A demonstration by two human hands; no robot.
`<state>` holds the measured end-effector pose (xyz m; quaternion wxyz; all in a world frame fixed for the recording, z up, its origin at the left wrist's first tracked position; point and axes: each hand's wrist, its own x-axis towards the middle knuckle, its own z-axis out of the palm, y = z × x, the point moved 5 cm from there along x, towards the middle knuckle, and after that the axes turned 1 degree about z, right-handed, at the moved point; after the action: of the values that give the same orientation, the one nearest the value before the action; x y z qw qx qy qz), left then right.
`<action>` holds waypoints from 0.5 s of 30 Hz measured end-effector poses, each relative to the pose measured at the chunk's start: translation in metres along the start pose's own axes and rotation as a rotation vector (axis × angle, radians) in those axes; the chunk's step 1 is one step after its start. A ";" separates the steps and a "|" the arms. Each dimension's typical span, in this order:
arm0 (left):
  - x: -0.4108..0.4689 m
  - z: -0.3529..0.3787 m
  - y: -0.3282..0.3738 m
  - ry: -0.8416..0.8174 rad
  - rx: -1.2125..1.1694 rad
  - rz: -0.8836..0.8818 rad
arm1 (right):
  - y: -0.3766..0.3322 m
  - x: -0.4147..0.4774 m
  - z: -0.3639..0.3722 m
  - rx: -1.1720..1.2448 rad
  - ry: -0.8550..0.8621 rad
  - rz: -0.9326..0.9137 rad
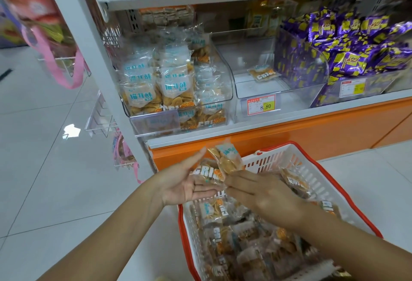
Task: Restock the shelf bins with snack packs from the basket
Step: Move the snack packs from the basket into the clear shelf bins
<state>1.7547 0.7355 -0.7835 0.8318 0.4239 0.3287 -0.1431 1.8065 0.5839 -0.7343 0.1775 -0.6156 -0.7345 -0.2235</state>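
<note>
A white basket with a red rim (pixel 347 193) stands on the floor below the shelf, full of clear snack packs (pixel 243 245) of golden crisps. Above its far left corner my left hand (pixel 185 182) lies palm up with straight fingers, and one snack pack (pixel 208 174) rests across them. My right hand (pixel 256 191) pinches a second snack pack (pixel 227 158) at its lower end and holds it upright against the first. On the shelf, the left clear bin (pixel 225 100) is full of the same packs. The middle bin (pixel 285 93) holds a single pack (pixel 263 73).
A third bin at the right is heaped with purple and yellow packs (pixel 347 53). A price tag (pixel 260 105) hangs on the middle bin's front. The shelf's white upright (pixel 93 42) stands left, with wire hooks (pixel 100 118) and pink-strapped bags (pixel 66 75) on its side. Orange base panel (pixel 312 135) below.
</note>
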 end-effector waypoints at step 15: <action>-0.037 0.030 0.041 0.009 0.324 0.379 | 0.001 0.012 -0.030 -0.083 -0.089 -0.152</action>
<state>1.7615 0.7349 -0.7212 0.7634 0.6065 0.2198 -0.0334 1.8047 0.5775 -0.7023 0.1015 -0.5741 -0.7766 -0.2389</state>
